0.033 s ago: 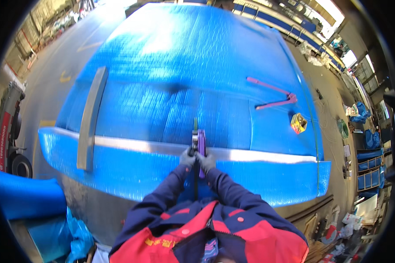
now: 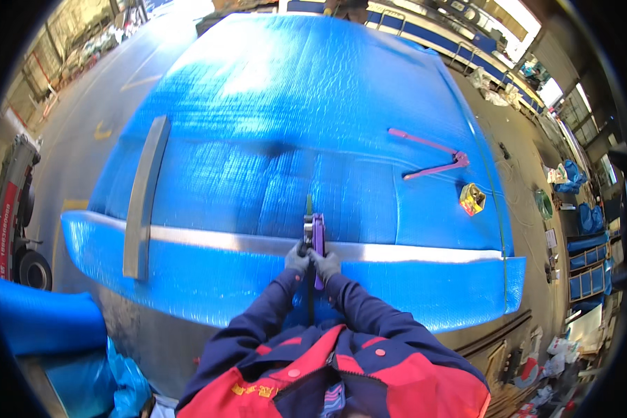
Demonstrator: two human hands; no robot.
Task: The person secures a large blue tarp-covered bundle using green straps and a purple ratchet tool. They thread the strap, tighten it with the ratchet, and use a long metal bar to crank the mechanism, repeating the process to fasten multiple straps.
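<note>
A large bundle wrapped in blue plastic (image 2: 272, 125) fills the view in front of me. A grey metal strip (image 2: 411, 252) runs along its near top edge. Both my gloved hands meet at that edge. My left hand (image 2: 297, 259) and my right hand (image 2: 326, 265) grip a purple strapping tool (image 2: 318, 233) that stands on the strip. A thin dark strap (image 2: 308, 205) runs from the tool away over the bundle, and also down between my forearms.
A second purple long-handled tool (image 2: 432, 157) lies on the bundle at the right, with a small yellow box (image 2: 471, 198) beside it. A grey angle bar (image 2: 143, 198) lies over the left edge. A forklift (image 2: 14, 223) stands at the left, and shelves and clutter line the right.
</note>
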